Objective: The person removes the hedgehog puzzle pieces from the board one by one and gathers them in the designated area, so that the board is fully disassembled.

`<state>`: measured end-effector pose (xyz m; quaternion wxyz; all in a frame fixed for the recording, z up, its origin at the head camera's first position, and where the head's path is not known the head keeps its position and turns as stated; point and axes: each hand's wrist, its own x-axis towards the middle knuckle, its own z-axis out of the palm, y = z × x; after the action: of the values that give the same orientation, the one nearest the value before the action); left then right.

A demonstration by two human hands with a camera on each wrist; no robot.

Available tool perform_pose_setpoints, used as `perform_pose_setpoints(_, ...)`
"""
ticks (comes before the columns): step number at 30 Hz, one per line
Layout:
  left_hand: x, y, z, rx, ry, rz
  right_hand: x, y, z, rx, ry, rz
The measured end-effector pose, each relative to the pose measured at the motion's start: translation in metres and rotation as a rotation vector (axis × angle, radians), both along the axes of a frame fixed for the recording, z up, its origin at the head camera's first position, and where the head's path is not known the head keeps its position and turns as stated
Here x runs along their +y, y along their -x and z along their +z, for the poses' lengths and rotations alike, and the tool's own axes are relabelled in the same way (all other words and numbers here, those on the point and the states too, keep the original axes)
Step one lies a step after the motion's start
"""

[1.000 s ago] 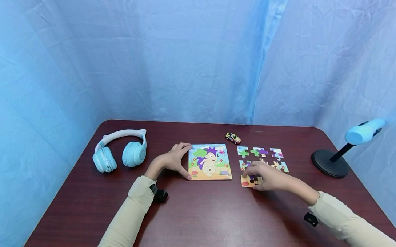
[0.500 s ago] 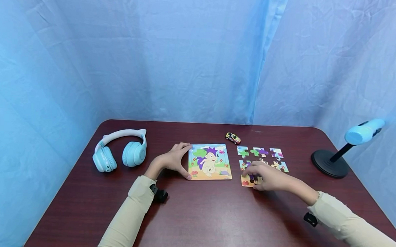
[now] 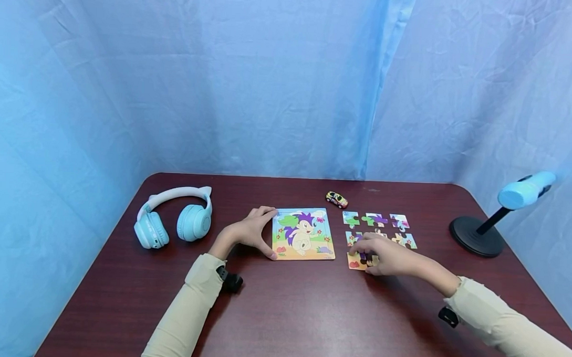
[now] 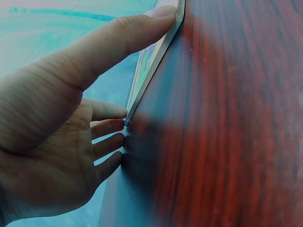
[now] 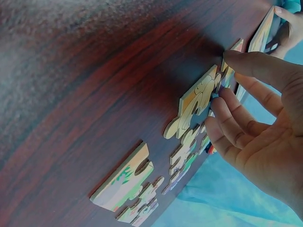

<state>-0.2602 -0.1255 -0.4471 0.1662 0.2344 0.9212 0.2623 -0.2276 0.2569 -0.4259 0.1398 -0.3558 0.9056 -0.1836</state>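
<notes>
A square puzzle board with a purple hedgehog picture lies flat at the table's middle. My left hand rests at its left side, the nearly straight thumb on the near corner and the fingertips at the far corner. In the left wrist view, the board's thin edge runs between them. To the right, my right hand pinches an orange jigsaw piece with a red heart, between thumb and index finger. The other fingers hang over neighbouring pieces. Several jigsaw pieces lie in rows behind this hand, some partly hidden by it.
A small toy car stands behind the board. Light-blue cat-ear headphones lie at the left. On the right stands a blue microphone on a black round base. Blue curtains surround the dark red table.
The orange piece under my right fingers has shifted very slightly left. Both hands and the board otherwise keep their places.
</notes>
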Motion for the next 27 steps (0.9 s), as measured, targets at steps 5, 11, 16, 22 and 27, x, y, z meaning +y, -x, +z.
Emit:
perform_pose_setpoints(5, 0.0006, 0.0004, 0.0009, -0.004, 0.001, -0.004, -0.0002, 0.0000, 0.0012, -0.003, -0.007, -0.003)
perform_pose_setpoints(11, 0.0002, 0.0009, 0.0004, 0.000, 0.004, -0.014, -0.0017, -0.0002, 0.0021, -0.012, -0.008, -0.006)
perform_pose_setpoints(16, -0.0004, 0.0005, 0.0002, 0.004, 0.004, -0.016, -0.0013, 0.0002, 0.0005, -0.006, 0.006, 0.001)
perform_pose_setpoints(22, -0.0010, -0.0004, 0.0017, -0.008, -0.001, -0.013, -0.0011, 0.0016, -0.0017, -0.005, 0.013, -0.002)
perform_pose_setpoints(27, -0.0016, -0.0003, 0.0016, -0.011, -0.005, -0.014, -0.0018, 0.0024, -0.0038, -0.008, 0.006, -0.010)
